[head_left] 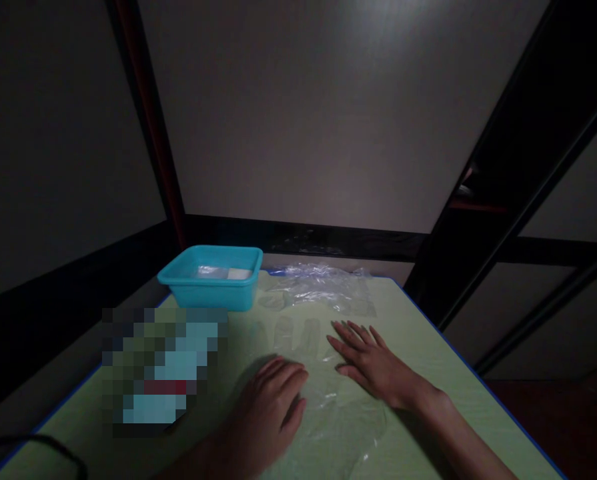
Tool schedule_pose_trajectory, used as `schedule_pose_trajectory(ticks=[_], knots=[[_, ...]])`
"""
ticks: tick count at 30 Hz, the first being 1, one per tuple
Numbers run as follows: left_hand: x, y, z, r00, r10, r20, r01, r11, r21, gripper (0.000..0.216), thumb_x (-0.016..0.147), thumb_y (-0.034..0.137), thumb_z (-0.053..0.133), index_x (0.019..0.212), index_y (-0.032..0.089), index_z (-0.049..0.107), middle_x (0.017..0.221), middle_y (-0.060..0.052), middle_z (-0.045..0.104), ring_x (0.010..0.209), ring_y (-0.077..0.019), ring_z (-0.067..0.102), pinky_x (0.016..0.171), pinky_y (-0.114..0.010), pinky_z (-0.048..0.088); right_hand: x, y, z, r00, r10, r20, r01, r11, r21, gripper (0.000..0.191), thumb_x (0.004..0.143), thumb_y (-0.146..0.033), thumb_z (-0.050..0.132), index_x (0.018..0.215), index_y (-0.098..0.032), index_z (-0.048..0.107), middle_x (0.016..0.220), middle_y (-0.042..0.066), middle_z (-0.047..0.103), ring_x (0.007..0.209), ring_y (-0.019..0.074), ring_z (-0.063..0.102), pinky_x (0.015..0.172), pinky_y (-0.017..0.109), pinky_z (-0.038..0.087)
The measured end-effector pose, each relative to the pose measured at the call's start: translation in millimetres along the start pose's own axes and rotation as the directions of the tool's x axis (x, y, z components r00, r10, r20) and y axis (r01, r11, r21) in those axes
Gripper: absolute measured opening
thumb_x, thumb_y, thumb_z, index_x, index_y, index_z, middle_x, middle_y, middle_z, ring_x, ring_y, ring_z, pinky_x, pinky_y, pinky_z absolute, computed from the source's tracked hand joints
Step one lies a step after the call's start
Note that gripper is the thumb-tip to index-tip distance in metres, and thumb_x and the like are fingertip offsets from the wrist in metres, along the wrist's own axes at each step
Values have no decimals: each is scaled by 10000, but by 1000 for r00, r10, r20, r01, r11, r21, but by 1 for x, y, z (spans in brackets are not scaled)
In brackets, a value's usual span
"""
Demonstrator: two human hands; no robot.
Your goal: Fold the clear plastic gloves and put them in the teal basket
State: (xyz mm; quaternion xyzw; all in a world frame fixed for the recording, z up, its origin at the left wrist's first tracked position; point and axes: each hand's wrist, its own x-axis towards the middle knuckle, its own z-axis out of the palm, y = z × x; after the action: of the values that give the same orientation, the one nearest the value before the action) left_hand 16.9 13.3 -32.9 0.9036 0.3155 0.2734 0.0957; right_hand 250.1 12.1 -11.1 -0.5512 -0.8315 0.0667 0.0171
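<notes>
A clear disposable plastic glove (328, 417) lies spread flat on the table, its finger parts pointing away from me. My left hand (273, 407) rests over the glove's left side. Its fingers are loosely bent and the thumb stands apart from them; nothing shows in its grasp. On the glove's right side, my right hand (365, 360) lies flat, palm down and fingers spread. Beyond the hands is a crumpled pile of clear plastic (323, 287), which looks like more thin film or gloves.
A turquoise plastic basket (213, 293) stands at the table's back left, with whitish items inside. Nearer on the left lies a pixelated, unreadable object (178, 367). A dark cable (43, 440) crosses the front left corner. The green table (408, 327) has a blue edge; pale panels rise behind it.
</notes>
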Motion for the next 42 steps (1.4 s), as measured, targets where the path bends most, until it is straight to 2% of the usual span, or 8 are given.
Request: schedule_pose_trajectory(ticks=[8, 16, 19, 24, 28, 31, 36, 42], knots=[[-1, -3, 0, 996, -67, 55, 57, 986, 155, 354, 820, 182, 459, 1159, 158, 559, 1095, -104, 658, 984, -258, 614, 925, -506, 456, -6, -9, -19, 997, -58, -43, 57, 998, -23, 370, 910, -411, 420, 1080, -174, 647, 1416, 136, 370, 1302, 326, 322, 1050, 621, 151], [-1, 4, -10, 930, 86, 357, -82, 996, -29, 467, 835, 354, 547, 1277, 217, 480, 1404, -73, 409, 1297, -283, 358, 1071, -541, 248, -2, -8, -14, 976, -162, -148, 159, 987, -30, 364, 937, -293, 378, 1239, -167, 537, 1330, 116, 498, 1236, 242, 443, 1062, 537, 248], [2, 2, -18, 905, 115, 409, -84, 992, -94, 377, 843, 330, 553, 1207, 234, 543, 1373, -48, 458, 1298, -253, 364, 1099, -548, 141, 0, -10, -11, 974, -187, -131, 190, 982, 12, 405, 945, -303, 350, 1307, -162, 465, 1345, 106, 483, 1246, 223, 432, 1060, 491, 290], [7, 0, -19, 947, 1, 323, 40, 992, -120, 186, 820, 293, 571, 972, 210, 639, 1200, -33, 618, 1199, -224, 490, 1112, -527, 123, 4, -14, -7, 972, -216, -95, 221, 974, 49, 413, 947, -299, 339, 1296, -126, 476, 1319, 127, 508, 1220, 220, 465, 1061, 449, 314], [6, 1, -8, 967, -169, 190, 178, 984, -28, 293, 830, 218, 515, 1115, 178, 567, 1154, -64, 631, 1130, -201, 538, 1115, -489, 181, 3, -15, -10, 977, -199, -75, 198, 980, -22, 362, 941, -247, 349, 1198, -114, 566, 1199, 130, 609, 1128, 234, 551, 1047, 458, 332], [5, 0, -4, 948, -199, 250, 189, 980, 64, 401, 853, 233, 481, 1250, 175, 486, 1330, -92, 502, 1259, -236, 415, 1105, -518, 185, 2, -14, -12, 986, -146, -85, 138, 986, -96, 357, 925, -196, 363, 1213, -106, 553, 1129, 136, 647, 1034, 243, 612, 1030, 477, 349], [3, -4, -12, 868, -66, 492, 41, 997, 62, 606, 850, 364, 520, 1395, 223, 295, 1496, -91, 165, 1377, -265, 134, 1094, -526, 173, 0, -14, -13, 980, -106, -169, 86, 989, -123, 372, 924, -156, 329, 1218, -98, 549, 1028, 131, 685, 917, 231, 658, 1004, 469, 386], [5, 0, -25, 862, 147, 486, -115, 989, -96, 625, 793, 421, 600, 1351, 257, 372, 1455, -92, 314, 1342, -261, 270, 1087, -541, 175, 5, -13, -2, 964, -187, -188, 195, 981, 25, 419, 946, -240, 314, 1332, -123, 429, 1340, 110, 489, 1209, 203, 476, 1032, 385, 375]])
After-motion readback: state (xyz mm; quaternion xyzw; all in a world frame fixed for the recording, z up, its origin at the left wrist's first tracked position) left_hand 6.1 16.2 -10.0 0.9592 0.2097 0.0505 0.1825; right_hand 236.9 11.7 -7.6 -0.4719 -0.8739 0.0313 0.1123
